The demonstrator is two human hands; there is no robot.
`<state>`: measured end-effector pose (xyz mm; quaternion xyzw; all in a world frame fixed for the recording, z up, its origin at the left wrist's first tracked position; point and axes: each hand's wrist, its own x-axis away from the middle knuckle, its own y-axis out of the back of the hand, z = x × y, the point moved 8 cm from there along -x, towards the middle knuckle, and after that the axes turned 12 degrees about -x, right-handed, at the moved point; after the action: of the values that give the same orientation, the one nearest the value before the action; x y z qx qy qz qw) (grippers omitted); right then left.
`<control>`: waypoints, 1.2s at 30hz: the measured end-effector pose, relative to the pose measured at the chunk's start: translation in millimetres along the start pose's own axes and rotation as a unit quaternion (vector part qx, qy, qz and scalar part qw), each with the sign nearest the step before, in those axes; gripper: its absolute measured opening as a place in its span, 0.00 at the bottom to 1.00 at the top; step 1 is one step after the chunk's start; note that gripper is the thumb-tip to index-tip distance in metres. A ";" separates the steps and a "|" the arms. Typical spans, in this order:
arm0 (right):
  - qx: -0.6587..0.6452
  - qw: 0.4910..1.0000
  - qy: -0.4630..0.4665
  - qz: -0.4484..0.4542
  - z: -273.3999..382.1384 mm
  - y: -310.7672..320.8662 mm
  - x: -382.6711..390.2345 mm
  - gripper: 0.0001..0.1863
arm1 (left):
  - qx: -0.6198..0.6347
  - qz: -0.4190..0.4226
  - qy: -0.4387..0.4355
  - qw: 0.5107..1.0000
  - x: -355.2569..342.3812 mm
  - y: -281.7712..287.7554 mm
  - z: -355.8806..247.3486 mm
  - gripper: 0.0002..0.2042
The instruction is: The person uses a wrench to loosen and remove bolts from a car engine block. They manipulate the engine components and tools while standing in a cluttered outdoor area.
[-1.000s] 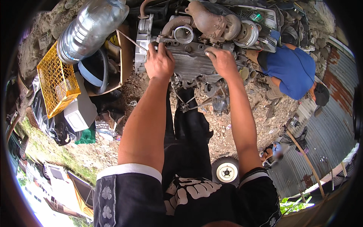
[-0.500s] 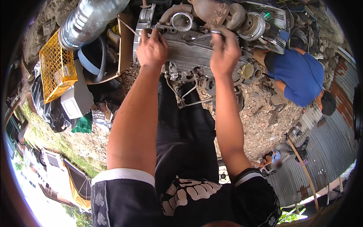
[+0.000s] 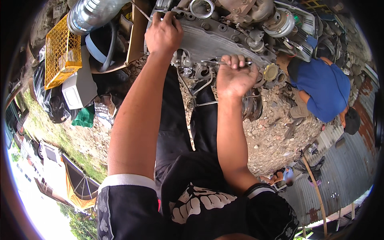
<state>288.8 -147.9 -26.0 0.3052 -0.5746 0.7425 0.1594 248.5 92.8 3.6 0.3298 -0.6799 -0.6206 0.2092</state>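
Observation:
A grey metal engine (image 3: 200, 42) with a long ribbed cover lies across the top of the view. Over the cover's left end, my left hand (image 3: 164, 35) has its fingers bent down and closed; their tips are hidden, so what they pinch cannot be made out. My right hand (image 3: 237, 80) is turned palm up at the cover's near edge. Its fingers are curled round a slim silver wrench (image 3: 214, 62), whose one end points left along that edge. A yellowish round cap (image 3: 271, 72) sits on the engine, right of this hand.
A rusty turbocharger (image 3: 278, 24) stands at the engine's far right. Left are a yellow crate (image 3: 62, 56), a large silvery cylinder (image 3: 94, 16) and a wooden board (image 3: 137, 36). Right, a person in blue (image 3: 322, 90) bends over near corrugated sheeting (image 3: 336, 172). Stony ground (image 3: 276, 140) lies below.
My right hand has come nearer from the cover's top to its near edge and rolled palm up with the wrench. My left hand stays on the cover's left end. The view has shifted.

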 end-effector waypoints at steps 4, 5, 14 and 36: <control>0.034 0.999 -0.026 -0.010 -31.5 8.6 1.2 0.13 | 0.010 0.014 0.023 1.000 0.9 -4.7 3.3 0.12; 0.047 0.998 -0.027 -0.016 -37.0 9.2 3.2 0.12 | -0.004 0.005 0.008 1.000 -0.1 -5.0 4.1 0.11; 0.107 0.991 0.033 -0.077 -44.5 27.3 12.0 0.11 | 0.037 0.029 0.049 0.998 -0.8 -6.5 9.2 0.12; 0.036 0.997 0.004 -0.064 17.4 44.2 13.4 0.19 | 0.042 -0.001 0.022 0.999 -2.4 -8.1 6.8 0.11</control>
<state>257.3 -178.7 -48.2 0.3442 -0.5261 0.7522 0.1973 246.9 99.2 -5.0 0.3527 -0.7000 -0.5846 0.2093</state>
